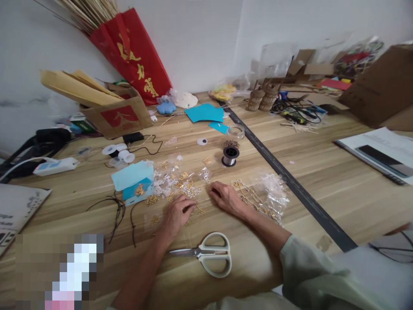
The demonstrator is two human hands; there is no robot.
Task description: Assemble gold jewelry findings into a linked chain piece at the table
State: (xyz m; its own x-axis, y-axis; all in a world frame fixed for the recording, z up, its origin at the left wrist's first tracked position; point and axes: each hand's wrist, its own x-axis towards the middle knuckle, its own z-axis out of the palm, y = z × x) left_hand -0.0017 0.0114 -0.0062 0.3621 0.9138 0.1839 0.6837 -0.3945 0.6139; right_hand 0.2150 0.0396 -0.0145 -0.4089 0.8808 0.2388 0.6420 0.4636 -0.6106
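Observation:
My left hand point(178, 214) rests on the wooden table, its fingers closed near a small curved gold piece point(200, 209); what they pinch is too small to name. Just right of it, my right hand point(225, 196) lies with fingers curled together, their contents hidden. Gold and silver jewellery findings point(185, 183) are spread beyond my left hand. Gold and silver chains point(254, 203) lie beside my right wrist, next to crumpled clear bags point(274, 191). White-handled scissors point(215, 255) lie nearer to me. A spool of wire point(230, 156) stands beyond my right hand.
Blue cards point(134, 176) and black cords point(119, 211) lie at the left. A dark strip point(280, 165) crosses the table diagonally. Farther back are a cardboard box point(119, 113), a red bag point(135, 56) and two small woven baskets point(260, 97). A spiral notebook point(380, 150) lies at the right.

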